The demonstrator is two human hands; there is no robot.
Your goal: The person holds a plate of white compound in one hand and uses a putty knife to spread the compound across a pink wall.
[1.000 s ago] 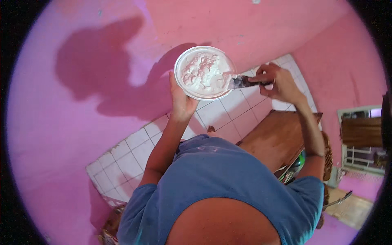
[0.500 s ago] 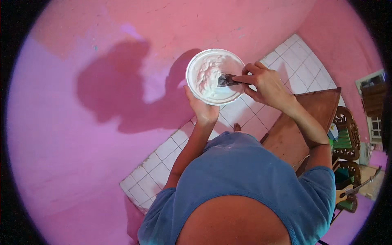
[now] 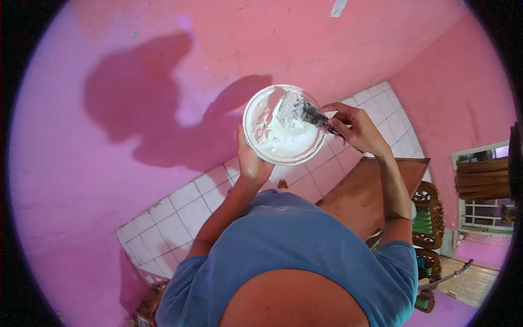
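Note:
My left hand (image 3: 249,158) grips a round white tub (image 3: 261,141) from its left and underneath, with part of the fingers hidden by it. White paste lines the inside of the tub. In my right hand (image 3: 351,125) is a dark-handled putty knife (image 3: 297,109), held at the tub's right side with its wide, paste-smeared blade inside the rim, over the paste.
Pink walls (image 3: 218,32) with shadows rise ahead and left. Below are white floor tiles (image 3: 174,218). A brown wooden table (image 3: 348,201) lies to the right, near carved chairs (image 3: 427,218) with green cushions and a window (image 3: 485,212).
The tub and both hands sit lower in the picture. The knife's blade has swung from pointing left to pointing up-left across the tub, showing more of its smeared face.

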